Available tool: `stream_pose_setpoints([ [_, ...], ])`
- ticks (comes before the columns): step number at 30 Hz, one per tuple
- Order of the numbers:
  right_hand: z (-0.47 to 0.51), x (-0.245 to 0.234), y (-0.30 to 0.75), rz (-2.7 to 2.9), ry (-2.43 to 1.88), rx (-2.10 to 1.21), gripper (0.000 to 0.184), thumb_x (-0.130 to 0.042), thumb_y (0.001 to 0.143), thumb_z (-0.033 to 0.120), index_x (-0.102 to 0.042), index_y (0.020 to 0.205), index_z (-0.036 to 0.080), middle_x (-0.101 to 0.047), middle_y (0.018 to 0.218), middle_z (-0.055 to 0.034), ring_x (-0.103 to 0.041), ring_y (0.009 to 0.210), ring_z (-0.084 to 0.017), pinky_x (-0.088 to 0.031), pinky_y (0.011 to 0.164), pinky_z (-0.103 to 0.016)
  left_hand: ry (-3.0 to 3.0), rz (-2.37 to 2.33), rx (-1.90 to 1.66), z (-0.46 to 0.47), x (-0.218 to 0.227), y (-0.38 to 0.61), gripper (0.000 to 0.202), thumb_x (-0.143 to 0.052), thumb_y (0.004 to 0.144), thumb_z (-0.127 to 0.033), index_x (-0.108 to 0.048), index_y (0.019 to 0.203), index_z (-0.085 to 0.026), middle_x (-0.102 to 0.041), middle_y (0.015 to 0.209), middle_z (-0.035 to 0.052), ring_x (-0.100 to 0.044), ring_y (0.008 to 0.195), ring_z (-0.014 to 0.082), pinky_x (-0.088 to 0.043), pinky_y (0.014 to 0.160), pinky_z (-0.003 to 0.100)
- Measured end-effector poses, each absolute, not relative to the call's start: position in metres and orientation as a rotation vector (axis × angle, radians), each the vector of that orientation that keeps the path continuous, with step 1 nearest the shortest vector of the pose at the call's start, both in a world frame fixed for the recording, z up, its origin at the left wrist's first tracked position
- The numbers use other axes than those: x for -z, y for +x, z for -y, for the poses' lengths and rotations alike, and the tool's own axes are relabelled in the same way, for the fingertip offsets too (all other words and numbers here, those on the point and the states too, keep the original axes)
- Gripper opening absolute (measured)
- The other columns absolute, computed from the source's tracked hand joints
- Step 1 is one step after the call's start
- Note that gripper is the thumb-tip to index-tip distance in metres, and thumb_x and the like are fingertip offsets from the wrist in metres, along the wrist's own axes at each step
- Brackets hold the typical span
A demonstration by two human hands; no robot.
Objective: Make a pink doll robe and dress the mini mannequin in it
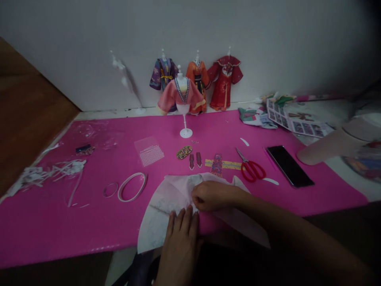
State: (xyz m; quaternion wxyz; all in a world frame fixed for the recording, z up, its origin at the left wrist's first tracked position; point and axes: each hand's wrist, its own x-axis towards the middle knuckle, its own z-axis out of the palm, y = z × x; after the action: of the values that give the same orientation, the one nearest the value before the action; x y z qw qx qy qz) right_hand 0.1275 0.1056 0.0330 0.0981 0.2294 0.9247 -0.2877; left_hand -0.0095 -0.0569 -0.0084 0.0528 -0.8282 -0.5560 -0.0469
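1. A plain white wall (268,31) ran behind the work surface, dimly lit.
2. A glossy bright pink table covering (59,214) spread across the pale tabletop (345,174).
3. A brown wooden panel (26,115) stood at the left.
4. Light was low, with darkness below the table's front edge.

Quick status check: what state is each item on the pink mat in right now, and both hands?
Pale fabric piece: lying flat, creased, hanging over the mat's near edge.
Left hand: flat, pressing the fabric.
Right hand: fingers curled, pinching the fabric.
Scissors: shut, lying flat.
Phone: screen dark, face up.
Front mannequin: upright, wearing a pink top.
Tape ring: lying flat.
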Motion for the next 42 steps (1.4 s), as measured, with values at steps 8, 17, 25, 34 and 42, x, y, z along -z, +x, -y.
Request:
stream_pose_setpoints([
  [8,-0.111,-0.038,0.119,-2.629,0.605,0.819,0.018,-0.054,0.083,0.012,-0.072,0.085,0.011,-0.075,0.090,-0.0114,-0.063,0.074,-0.018,-0.039,0.064,-0.026,-2.517,1.706,0.071,0.058,-0.002,-0.007,0.054,-0.062,0.078,-0.011,-0.056,0.131,-0.008,-0.063,0.134,0.0213,-0.064,0.117,0.0378,-0.055,0.094,0.060],
  [17,-0.107,-0.054,0.110,-2.573,0.573,0.694,0.020,-0.055,0.085,0.008,-0.073,0.094,0.005,-0.074,0.096,-0.0188,-0.066,0.081,-0.021,-0.041,0.066,-0.028,-2.525,1.790,0.119,0.057,-0.003,-0.005,0.046,-0.054,0.082,-0.010,-0.059,0.128,-0.013,-0.064,0.133,0.0175,-0.061,0.122,0.0357,-0.053,0.096,0.060],
  [25,-0.106,-0.055,0.109,-2.568,0.574,0.642,0.020,-0.056,0.086,0.010,-0.072,0.097,0.005,-0.075,0.097,-0.0184,-0.067,0.084,-0.022,-0.041,0.064,-0.027,-2.526,1.797,0.090,0.057,-0.002,-0.005,0.042,-0.054,0.086,-0.015,-0.060,0.128,-0.014,-0.063,0.134,0.0187,-0.061,0.122,0.0361,-0.052,0.098,0.061],
  [34,-0.105,-0.052,0.109,-2.569,0.585,0.630,0.025,-0.053,0.087,0.012,-0.074,0.099,0.005,-0.075,0.097,-0.0198,-0.069,0.084,-0.024,-0.043,0.063,-0.028,-2.530,1.841,0.019,0.056,-0.003,-0.004,0.041,-0.059,0.088,-0.021,-0.061,0.129,-0.016,-0.061,0.137,0.0185,-0.059,0.124,0.0356,-0.051,0.100,0.060],
  [42,-0.104,-0.045,0.108,-2.605,0.586,0.600,0.023,-0.054,0.086,0.011,-0.074,0.098,0.006,-0.075,0.096,-0.0189,-0.070,0.084,-0.024,-0.047,0.067,-0.029,-2.531,1.834,0.027,0.057,-0.003,-0.005,0.044,-0.059,0.087,-0.020,-0.059,0.130,-0.016,-0.059,0.139,0.0178,-0.058,0.126,0.0358,-0.050,0.101,0.060],
])
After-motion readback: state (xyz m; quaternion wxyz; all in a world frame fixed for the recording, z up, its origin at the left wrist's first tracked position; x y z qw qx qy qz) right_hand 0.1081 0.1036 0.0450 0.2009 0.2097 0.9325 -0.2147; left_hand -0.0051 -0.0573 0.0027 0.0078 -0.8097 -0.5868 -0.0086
